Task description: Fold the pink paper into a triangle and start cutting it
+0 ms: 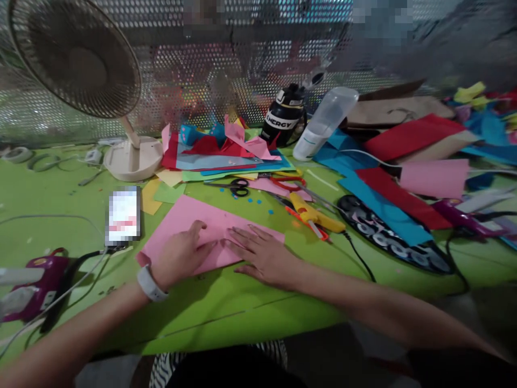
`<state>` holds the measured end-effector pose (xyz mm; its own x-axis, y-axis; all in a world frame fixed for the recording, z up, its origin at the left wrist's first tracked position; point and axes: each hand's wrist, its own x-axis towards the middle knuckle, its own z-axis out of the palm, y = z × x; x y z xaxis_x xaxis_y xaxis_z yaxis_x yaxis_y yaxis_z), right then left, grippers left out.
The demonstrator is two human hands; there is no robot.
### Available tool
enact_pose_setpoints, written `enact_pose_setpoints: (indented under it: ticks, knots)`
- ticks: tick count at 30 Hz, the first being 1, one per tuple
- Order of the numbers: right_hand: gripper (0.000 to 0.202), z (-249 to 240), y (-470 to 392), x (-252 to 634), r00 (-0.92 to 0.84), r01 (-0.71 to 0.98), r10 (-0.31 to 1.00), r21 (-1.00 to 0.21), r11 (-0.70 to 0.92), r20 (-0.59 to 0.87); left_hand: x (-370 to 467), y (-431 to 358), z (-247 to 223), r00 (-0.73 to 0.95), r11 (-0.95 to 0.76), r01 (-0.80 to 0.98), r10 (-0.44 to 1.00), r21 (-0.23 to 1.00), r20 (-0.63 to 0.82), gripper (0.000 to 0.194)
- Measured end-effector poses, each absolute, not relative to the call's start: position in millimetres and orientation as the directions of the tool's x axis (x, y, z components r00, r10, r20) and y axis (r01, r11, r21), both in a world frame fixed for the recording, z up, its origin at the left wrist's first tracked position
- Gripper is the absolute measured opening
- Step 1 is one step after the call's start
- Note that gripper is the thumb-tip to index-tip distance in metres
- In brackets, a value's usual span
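A pink sheet of paper lies at a slant on the green table before me, its lower left corner slightly curled. My left hand rests on its left part with the fingers partly bent and apart; a light band is on that wrist. Flat on the paper's right part lies my right hand, fingers stretched out and spread. Neither hand grips anything. Beyond the sheet are black-handled scissors and a yellow glue gun with an orange-handled cutter beside it.
A fan stands at the back left, near a phone. Purple glue guns lie at left and right. Behind are stacked coloured papers, a black bottle and a clear bottle. Cables cross the green table.
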<state>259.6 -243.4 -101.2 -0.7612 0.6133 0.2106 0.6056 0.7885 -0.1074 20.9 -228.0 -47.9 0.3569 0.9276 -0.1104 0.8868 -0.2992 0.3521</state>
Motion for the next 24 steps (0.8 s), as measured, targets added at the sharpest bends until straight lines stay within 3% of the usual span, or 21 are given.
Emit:
enact_pose_setpoints:
  ticks: [3, 7, 13, 16, 19, 24]
  knots:
    - [0.059, -92, -244, 260, -0.692, 0.663, 0.669, -0.128, 0.738, 0.271, 12, -234, -48, 0.363, -0.314, 0.892, 0.926, 0.325, -0.102, 0.033]
    - [0.072, -82, -240, 268, -0.458, 0.807, 0.833, -0.248, 0.536, 0.312, 5, -231, -51, 0.372, -0.328, 0.878, 0.926, 0.348, -0.066, 0.038]
    - [0.067, -82, -225, 279, -0.262, 0.836, 0.956, -0.463, 0.293, 0.132, 3, -229, -51, 0.351, -0.309, 0.898, 0.932, 0.314, -0.086, 0.034]
    - [0.063, -83, -221, 280, -0.249, 0.834, 0.968, -0.501, 0.231, 0.032, 3, -232, -51, 0.336, -0.288, 0.886, 0.939, 0.363, -0.075, 0.029]
    - [0.06, -83, -221, 280, -0.216, 0.822, 0.975, -0.529, 0.209, 0.05, 3, -232, -51, 0.352, -0.303, 0.885, 0.932, 0.354, -0.081, 0.041]
    - [0.055, -83, -222, 279, -0.215, 0.86, 0.976, -0.469, 0.202, 0.026, 4, -231, -50, 0.354, -0.296, 0.899, 0.925, 0.322, -0.137, 0.036]
